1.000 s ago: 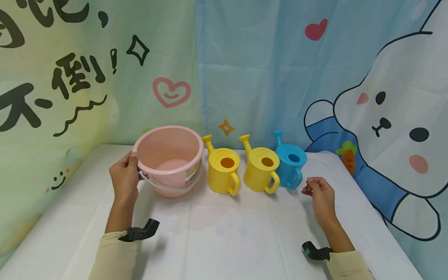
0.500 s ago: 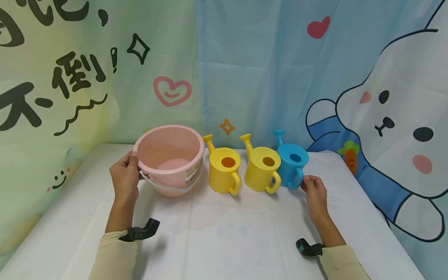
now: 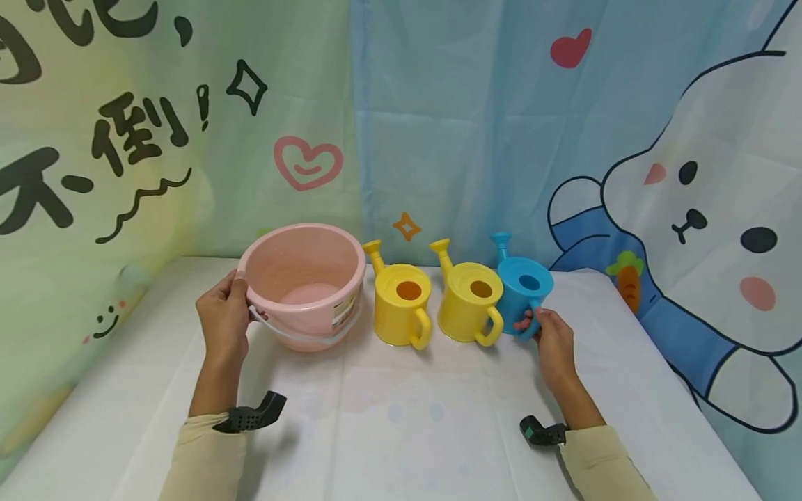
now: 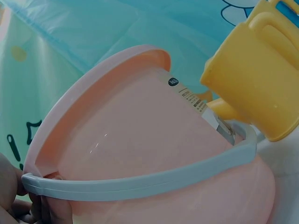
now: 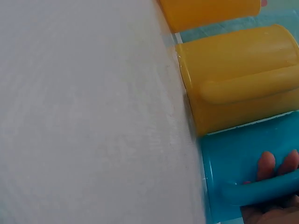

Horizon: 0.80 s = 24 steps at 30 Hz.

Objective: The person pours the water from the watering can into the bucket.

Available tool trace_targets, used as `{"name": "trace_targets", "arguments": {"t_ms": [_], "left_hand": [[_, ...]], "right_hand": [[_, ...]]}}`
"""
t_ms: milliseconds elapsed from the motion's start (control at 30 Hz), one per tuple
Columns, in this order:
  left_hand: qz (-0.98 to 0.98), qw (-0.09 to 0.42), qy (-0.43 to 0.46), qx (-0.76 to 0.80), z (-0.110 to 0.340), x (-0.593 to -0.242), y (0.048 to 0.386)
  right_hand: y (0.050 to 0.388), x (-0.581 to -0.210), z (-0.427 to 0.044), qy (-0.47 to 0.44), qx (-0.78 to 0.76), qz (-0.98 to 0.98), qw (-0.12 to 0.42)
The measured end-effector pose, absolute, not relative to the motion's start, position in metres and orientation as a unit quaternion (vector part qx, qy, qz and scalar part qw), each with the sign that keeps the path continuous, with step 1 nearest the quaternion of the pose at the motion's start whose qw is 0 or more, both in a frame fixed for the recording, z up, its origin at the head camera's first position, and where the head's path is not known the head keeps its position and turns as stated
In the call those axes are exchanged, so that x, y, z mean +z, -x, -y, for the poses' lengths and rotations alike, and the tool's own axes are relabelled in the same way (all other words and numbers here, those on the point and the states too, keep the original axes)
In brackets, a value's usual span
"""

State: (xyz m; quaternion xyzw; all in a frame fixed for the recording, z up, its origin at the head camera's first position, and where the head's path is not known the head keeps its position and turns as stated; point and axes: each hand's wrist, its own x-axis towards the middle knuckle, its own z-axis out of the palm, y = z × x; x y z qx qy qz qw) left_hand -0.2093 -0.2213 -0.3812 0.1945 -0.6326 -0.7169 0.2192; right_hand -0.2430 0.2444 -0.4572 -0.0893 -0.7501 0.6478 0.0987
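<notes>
A pink bucket point(image 3: 301, 313) with a pale handle point(image 4: 140, 186) stands on the left of the white table. My left hand point(image 3: 224, 316) grips its rim at the left side, thumb on top, by the handle's end. At the right of a row of watering cans, a blue watering can point(image 3: 525, 278) rests on the table. Fingers of my right hand point(image 3: 554, 344) curl through and round its handle point(image 5: 266, 189). Part of that hand is cut off in the right wrist view. Two yellow watering cans, one in the middle point(image 3: 468, 306) and one by the bucket point(image 3: 401, 313), stand between.
White cloth covers the table point(image 3: 401, 431). Behind it hangs a printed curtain point(image 3: 438, 125) with a rabbit figure and dark lettering. The cans and bucket stand near the back edge, close together, spouts toward the curtain.
My right hand has moved left from beside the blue watering can to its handle, and its fingers have closed round it. The left hand and the bucket have stayed in place.
</notes>
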Motion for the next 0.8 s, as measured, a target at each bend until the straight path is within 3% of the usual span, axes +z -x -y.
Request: {"name": "trace_targets", "arguments": {"t_ms": [800], "left_hand": [[0.633,0.220,-0.204,-0.714,0.2198,-0.3816,0.2097]], "right_hand": [[0.2470,-0.4572,-0.2469,0.049,0.643,0.760,0.084]]}}
